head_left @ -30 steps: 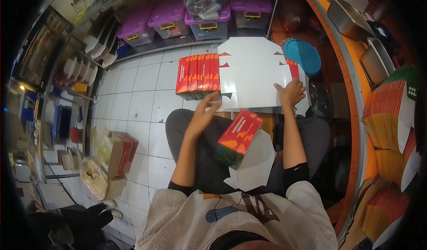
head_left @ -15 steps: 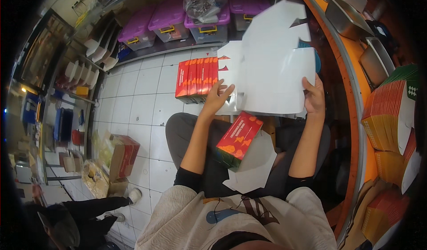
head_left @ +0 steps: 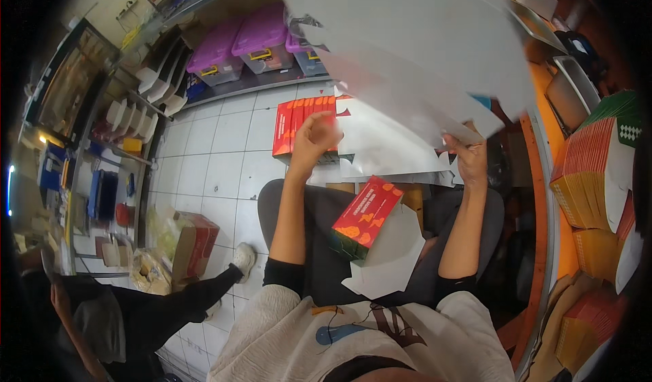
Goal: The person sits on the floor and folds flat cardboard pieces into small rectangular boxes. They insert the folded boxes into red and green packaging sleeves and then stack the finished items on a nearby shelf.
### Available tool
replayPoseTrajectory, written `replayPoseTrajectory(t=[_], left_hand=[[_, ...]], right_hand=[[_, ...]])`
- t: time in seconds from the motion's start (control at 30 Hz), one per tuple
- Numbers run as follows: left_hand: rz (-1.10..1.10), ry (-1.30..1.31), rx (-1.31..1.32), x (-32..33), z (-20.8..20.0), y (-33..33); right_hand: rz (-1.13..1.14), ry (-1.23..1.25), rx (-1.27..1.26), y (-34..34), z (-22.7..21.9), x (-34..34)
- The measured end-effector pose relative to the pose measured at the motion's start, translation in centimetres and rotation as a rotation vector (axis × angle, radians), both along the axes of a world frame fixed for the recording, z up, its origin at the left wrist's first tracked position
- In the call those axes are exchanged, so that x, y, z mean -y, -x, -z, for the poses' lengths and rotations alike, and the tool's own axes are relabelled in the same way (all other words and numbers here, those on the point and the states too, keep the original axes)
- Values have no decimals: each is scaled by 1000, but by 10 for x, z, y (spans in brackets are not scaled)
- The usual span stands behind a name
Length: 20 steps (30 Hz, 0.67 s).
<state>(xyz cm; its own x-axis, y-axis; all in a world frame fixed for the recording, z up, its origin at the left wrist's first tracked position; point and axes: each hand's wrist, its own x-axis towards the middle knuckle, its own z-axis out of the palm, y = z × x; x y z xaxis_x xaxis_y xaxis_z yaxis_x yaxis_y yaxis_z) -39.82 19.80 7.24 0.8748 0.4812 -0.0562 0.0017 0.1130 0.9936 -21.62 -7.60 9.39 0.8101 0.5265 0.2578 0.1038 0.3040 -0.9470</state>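
My right hand [head_left: 468, 159] pinches the lower corner of a large white cardboard box blank [head_left: 414, 42], raised and tilted, blurred along its edges. Below it, more flat white blanks [head_left: 390, 137] lie with notched edges. My left hand [head_left: 316, 137] is off the cardboard, fingers curved and apart with nothing visible in them, partly blurred. It hovers before a row of red boxes [head_left: 288, 125] standing side by side. On my lap rests a red and green box [head_left: 369, 212] with orange shapes, its white flap [head_left: 394, 260] spread toward my right thigh.
Purple-lidded storage bins [head_left: 261, 42] line a low shelf at the back. Stacked folded boxes [head_left: 584, 178] stand along the orange counter [head_left: 553, 154] at right. An opened carton [head_left: 197, 246] sits on the tiled floor, beside another person's outstretched leg [head_left: 183, 311].
The white blank has risen and swung up toward the far side in my right hand. My left hand has come off the white cardboard, moving slightly left. The other person's foot has moved right.
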Motion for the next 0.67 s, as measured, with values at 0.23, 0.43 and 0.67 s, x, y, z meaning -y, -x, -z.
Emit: replayPoseTrajectory(t=[0.23,0.43,0.67], left_hand=[[-521,-479,344,8,-27,6],[-259,-354,79,17,-78,60],[-146,-175,145,46,-87,110]], right_hand=[[-194,-58,-11,9,-6,-9],[-230,48,58,21,-9,-6],[-66,-12,-156,70,-16,-39]])
